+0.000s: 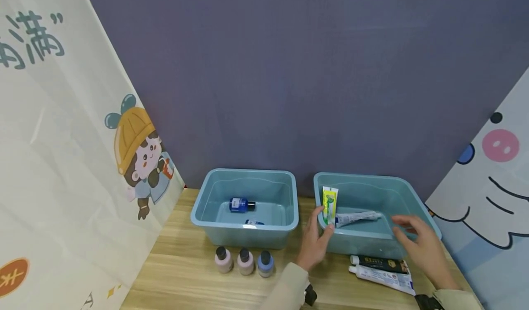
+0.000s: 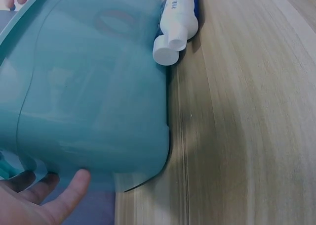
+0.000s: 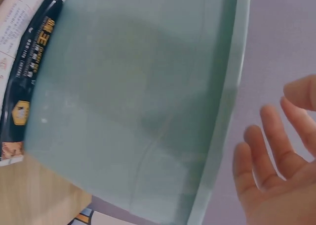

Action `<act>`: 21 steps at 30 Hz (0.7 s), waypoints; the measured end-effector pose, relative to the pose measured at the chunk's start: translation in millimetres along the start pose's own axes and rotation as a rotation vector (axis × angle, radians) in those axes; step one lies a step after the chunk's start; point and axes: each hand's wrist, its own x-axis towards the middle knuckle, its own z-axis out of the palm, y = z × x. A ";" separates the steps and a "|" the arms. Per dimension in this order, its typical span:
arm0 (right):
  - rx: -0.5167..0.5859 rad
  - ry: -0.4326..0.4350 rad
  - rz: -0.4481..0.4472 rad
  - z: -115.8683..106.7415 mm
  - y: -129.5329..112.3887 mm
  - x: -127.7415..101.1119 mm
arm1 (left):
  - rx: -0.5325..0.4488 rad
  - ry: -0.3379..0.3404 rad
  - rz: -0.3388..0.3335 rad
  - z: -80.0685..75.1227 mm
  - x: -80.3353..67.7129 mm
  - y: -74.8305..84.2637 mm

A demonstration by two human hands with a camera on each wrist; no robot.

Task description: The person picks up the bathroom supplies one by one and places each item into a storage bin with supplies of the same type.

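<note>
In the head view, my left hand [image 1: 312, 244] is at the left front corner of the right blue bin [image 1: 359, 242], fingers spread by its rim. The left wrist view shows these fingers [image 2: 74, 188] against the bin's end. Just inside that corner, a yellow-green toothpaste tube [image 1: 329, 204] leans upright, and a white-blue toothpaste tube [image 1: 357, 217] lies on the bin floor. My right hand [image 1: 423, 245] hovers over the bin's right front rim, its fingers loosely bent and nothing in them. A black toothpaste tube [image 1: 382, 263] and a white toothpaste tube [image 1: 382, 277] lie before the bin.
To the left stands another blue bin [image 1: 248, 236] with a dark blue bottle [image 1: 241, 205] and a partly hidden one inside. Two pink bottles [image 1: 223, 260] and a blue-purple bottle [image 1: 265, 264] with black caps stand before it. A grey-purple partition [image 1: 289, 80] rises behind.
</note>
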 end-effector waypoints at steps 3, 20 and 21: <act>0.008 0.056 0.025 0.9 -0.5 -5.7 | 0.004 -0.005 0.005 -0.2 -0.2 -0.2; 0.059 0.265 0.287 14.6 0.2 -37.4 | 0.022 -0.010 0.027 -1.4 0.2 -2.1; 0.058 0.262 0.299 15.7 1.5 -39.9 | 0.022 -0.010 0.029 -1.3 0.1 -2.4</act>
